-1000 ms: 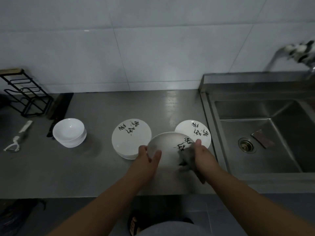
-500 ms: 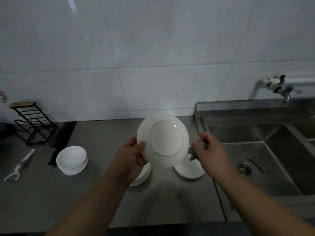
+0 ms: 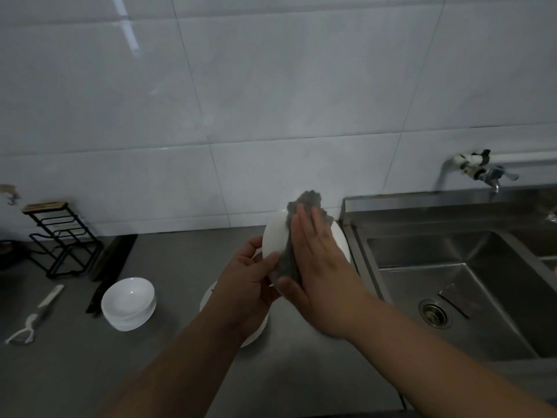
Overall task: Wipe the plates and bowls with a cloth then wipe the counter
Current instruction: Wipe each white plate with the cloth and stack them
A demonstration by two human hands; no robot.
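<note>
Plate-wiping step: white plate [image 3: 275, 236], raised over desk [image 3: 180, 372], is gripped at its 8 o'clock rim by left hand [image 3: 244, 279]; grey cloth [image 3: 307, 200] is pressed on it by flat-fingered right hand [image 3: 319, 267]. Next, a firm circular sweep is likely needed.

the left hand [image 3: 244, 285] and right hand [image 3: 319, 267] are bare, and the left forearm [image 3: 168, 366], farther from the sink [image 3: 422, 248], and the right forearm [image 3: 437, 363], nearer the sink, are both uncovered right down to the lower edge of view
</note>
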